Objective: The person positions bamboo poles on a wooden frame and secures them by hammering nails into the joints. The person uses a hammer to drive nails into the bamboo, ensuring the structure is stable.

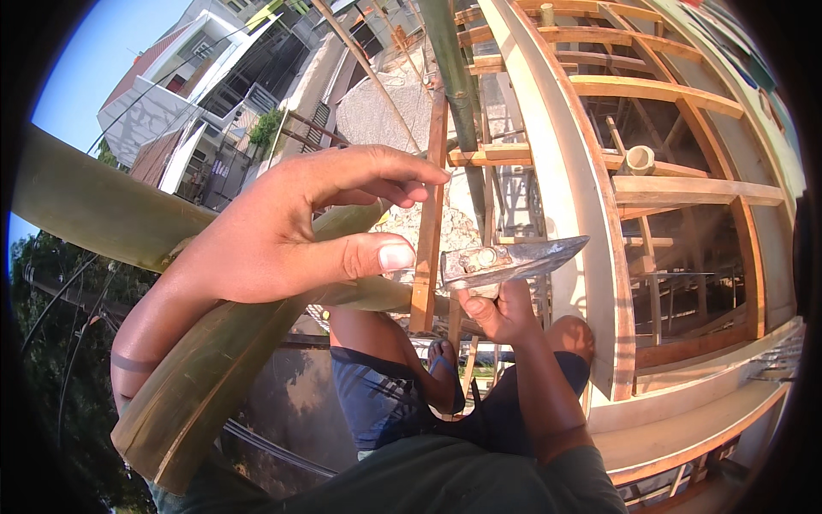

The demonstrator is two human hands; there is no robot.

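Observation:
My left hand (282, 227) is raised near the middle, thumb and fingers apart in a curve, with nothing in its grip. Its fingertips are beside an upright wooden batten (431, 206); whether they touch it I cannot tell. A thick bamboo pole (214, 377) slants in front of my left forearm. Below and right of the batten, my right hand (505, 313) is closed on a hammer (505, 259). The hammer's worn metal head lies sideways, its tapered end pointing right. Most of its handle is hidden under the head and my fingers.
On the right, a long timber board (569, 171) borders a frame of wooden beams (676, 193). Another bamboo pole (103, 201) comes in from the left, and a dark green one (454, 77) rises ahead. My bare feet and rubble ground show far below.

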